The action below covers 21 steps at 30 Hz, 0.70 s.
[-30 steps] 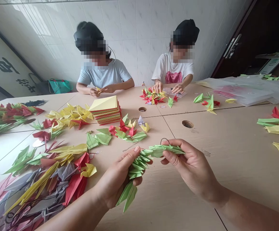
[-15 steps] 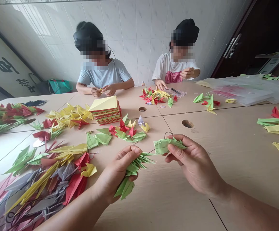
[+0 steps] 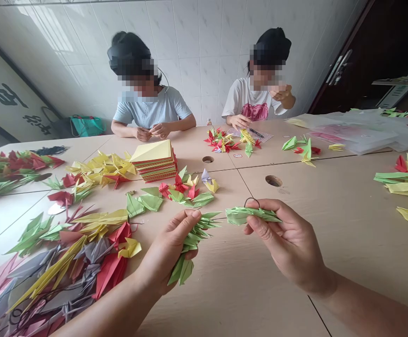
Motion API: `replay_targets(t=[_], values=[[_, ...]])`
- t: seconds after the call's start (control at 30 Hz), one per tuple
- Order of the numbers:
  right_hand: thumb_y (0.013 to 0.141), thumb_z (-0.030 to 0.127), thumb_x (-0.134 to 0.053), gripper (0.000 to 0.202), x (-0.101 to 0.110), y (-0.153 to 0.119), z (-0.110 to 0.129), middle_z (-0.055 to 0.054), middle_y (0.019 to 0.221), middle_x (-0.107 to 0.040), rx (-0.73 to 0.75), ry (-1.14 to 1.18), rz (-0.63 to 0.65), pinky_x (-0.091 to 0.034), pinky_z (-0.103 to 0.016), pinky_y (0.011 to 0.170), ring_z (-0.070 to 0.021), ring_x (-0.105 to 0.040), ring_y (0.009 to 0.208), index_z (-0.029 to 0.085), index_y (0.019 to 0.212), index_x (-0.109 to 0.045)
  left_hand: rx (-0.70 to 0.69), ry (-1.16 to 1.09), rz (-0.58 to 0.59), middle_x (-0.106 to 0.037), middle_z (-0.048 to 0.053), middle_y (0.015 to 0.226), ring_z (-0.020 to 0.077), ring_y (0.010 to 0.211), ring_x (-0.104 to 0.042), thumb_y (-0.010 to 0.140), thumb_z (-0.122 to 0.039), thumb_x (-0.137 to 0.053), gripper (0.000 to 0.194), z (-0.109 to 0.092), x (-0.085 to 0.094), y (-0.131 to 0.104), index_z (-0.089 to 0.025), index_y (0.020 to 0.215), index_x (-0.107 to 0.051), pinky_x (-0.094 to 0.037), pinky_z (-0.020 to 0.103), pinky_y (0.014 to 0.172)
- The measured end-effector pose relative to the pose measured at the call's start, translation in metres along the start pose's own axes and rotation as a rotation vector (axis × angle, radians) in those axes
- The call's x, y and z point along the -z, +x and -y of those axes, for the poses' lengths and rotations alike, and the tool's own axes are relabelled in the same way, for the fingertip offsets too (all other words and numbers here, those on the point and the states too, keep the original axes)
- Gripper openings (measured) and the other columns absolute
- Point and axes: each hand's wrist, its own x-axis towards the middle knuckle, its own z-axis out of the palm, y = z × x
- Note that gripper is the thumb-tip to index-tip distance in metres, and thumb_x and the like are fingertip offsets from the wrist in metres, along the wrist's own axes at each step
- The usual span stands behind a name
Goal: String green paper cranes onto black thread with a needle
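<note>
My left hand (image 3: 172, 243) is closed around a bundle of green folded-paper cranes (image 3: 196, 234), whose pointed tips fan out to the right and below the fist. Pinched between thumb and fingers of my right hand (image 3: 288, 238) is a smaller stack of green folded-paper cranes (image 3: 241, 215), lying nearly level. A thin dark cord (image 3: 252, 199) makes a loop above that stack. A narrow gap separates the two bundles, both held above the table (image 3: 253, 271). My fingers hide part of each bundle.
Strung paper cranes in several colours (image 3: 94, 252) lie at left. A paper stack (image 3: 154, 161) stands beyond my hands, near small folded pieces (image 3: 186, 189). Two people sit opposite, working with their hands. Plastic sheets (image 3: 358, 131) lie at back right. The table has a round hole (image 3: 273, 180).
My right hand has shifted slightly right and tilted its stack flatter. The cord between the bundles no longer shows. The person at right has raised one hand, and yellow pieces there have moved.
</note>
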Motion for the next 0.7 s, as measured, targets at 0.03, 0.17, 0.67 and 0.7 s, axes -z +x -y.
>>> replay_targets(t=[0.03, 0.17, 0.67, 0.7], values=[[0.085, 0.021, -0.061, 0.018, 0.0002, -0.0006, -0.0005, 0.004, 0.079, -0.067, 0.024, -0.004, 0.003, -0.055, -0.016, 0.058, -0.0081, -0.066, 0.063, 0.030, 0.101, -0.061, -0.005, 0.015, -0.008, -0.042, -0.008, 0.061, 0.0009, 0.040, -0.029, 0.078, -0.042, -0.065, 0.027, 0.0003, 0.0004, 0.0002, -0.020, 0.074, -0.050, -0.026, 0.009, 0.034], [0.085, 0.019, -0.061, 0.020, -0.0006, -0.0015, -0.0011, 0.005, 0.078, -0.066, 0.045, -0.023, 0.041, -0.055, -0.015, 0.059, -0.0078, -0.066, 0.064, 0.030, 0.102, -0.060, -0.058, 0.146, -0.029, -0.041, -0.008, 0.062, 0.0021, 0.046, -0.033, 0.076, -0.044, -0.067, 0.028, 0.0025, 0.0025, 0.0000, -0.020, 0.077, -0.052, -0.031, 0.009, 0.038], [0.087, 0.018, -0.058, 0.018, -0.0019, -0.0021, 0.0023, 0.005, 0.079, -0.065, 0.043, -0.013, 0.122, -0.056, -0.015, 0.066, -0.0069, -0.066, 0.067, 0.030, 0.101, -0.060, -0.031, 0.053, -0.074, -0.040, -0.007, 0.059, 0.0021, 0.042, -0.029, 0.078, -0.047, -0.063, 0.031, -0.0001, 0.0035, 0.0040, -0.020, 0.073, -0.047, -0.028, 0.010, 0.036], [0.087, 0.019, -0.059, 0.018, -0.0019, -0.0015, 0.0017, 0.005, 0.079, -0.065, 0.037, -0.015, 0.108, -0.056, -0.016, 0.066, -0.0070, -0.066, 0.067, 0.029, 0.101, -0.060, -0.001, -0.002, -0.063, -0.041, -0.007, 0.059, 0.0018, 0.040, -0.028, 0.079, -0.046, -0.063, 0.032, -0.0003, 0.0045, 0.0050, -0.020, 0.073, -0.046, -0.026, 0.010, 0.034]])
